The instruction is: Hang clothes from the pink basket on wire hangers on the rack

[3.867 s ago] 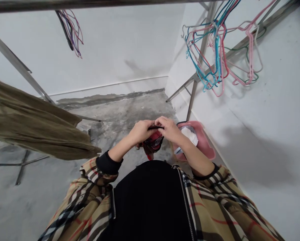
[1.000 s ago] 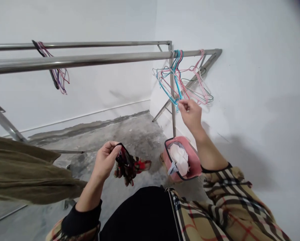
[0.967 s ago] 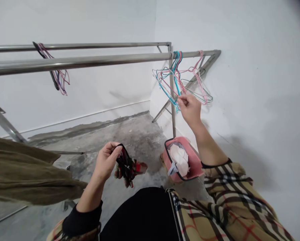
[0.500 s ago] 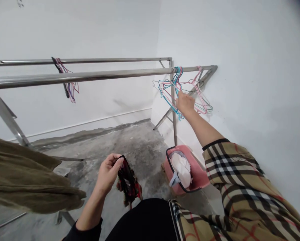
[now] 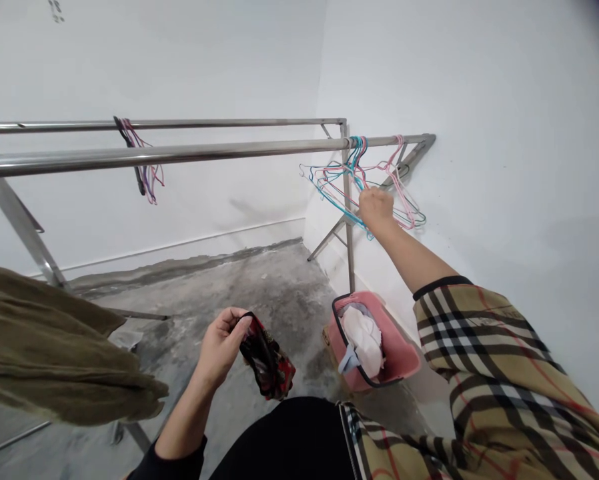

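Note:
My left hand (image 5: 223,343) pinches the dark edge of a small black and red patterned garment (image 5: 269,365), which dangles below the fingers over the floor. What kind of garment it is, I cannot tell. My right arm reaches out to the rack's near rail (image 5: 219,149), where blue and pink wire hangers (image 5: 355,159) hang in a bunch. There my right hand (image 5: 377,207) is closed round a blue clothes hanger, its fingertips mostly hidden behind the back of the hand. More pink hangers (image 5: 403,193) hang just right of it.
A pink laundry basket (image 5: 399,357) with a dark handle stands on a cardboard piece by the wall, holding white cloth (image 5: 362,337). An olive garment (image 5: 54,353) hangs at the left. Dark and purple hangers (image 5: 142,167) hang on the far rail (image 5: 239,123).
My right hand has moved slightly right and down, and the blue hangers have tilted with it. The patterned garment has swung a little to the right below my left hand.

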The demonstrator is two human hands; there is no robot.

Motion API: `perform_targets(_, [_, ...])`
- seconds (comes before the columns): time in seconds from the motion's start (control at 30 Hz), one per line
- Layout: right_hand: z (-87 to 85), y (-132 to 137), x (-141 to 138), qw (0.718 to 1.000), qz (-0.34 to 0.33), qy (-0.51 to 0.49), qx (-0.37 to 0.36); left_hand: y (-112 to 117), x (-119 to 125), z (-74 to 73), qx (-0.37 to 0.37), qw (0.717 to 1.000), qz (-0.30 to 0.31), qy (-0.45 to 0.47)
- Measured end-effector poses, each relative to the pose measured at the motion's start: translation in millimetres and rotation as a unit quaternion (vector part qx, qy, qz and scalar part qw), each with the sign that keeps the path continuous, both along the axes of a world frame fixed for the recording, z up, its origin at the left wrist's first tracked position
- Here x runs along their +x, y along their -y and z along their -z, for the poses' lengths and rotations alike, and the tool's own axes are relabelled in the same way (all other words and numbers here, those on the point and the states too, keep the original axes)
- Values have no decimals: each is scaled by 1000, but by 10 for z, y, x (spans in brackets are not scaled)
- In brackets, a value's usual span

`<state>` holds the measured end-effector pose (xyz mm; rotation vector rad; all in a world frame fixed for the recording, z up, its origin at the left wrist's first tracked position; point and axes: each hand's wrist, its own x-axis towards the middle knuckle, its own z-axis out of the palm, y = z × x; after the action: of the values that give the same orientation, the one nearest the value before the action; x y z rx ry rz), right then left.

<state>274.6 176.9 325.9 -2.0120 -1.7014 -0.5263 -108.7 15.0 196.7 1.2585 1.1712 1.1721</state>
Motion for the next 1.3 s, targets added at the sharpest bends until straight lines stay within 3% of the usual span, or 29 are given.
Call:
perform_targets(0.1, [19, 60, -9, 998, 36, 50, 16, 12, 11, -16, 0, 1000, -1, -3])
perform_targets(0.47, [-80, 152, -6, 979, 68, 181, 63, -7, -5, 27, -10, 1000, 13, -13])
perform_targets(0.83, [-113, 146, 41, 993, 83, 83, 0, 3, -3, 16, -18, 1000, 12, 2])
perform_targets(1.1, [59, 53, 384, 1000, -23, 6, 18, -26, -7, 56, -20, 1000, 9, 13])
perform_targets(1.3, [157, 7, 491, 998, -32, -45, 3, -34, -7, 63, -21, 1000, 14, 9])
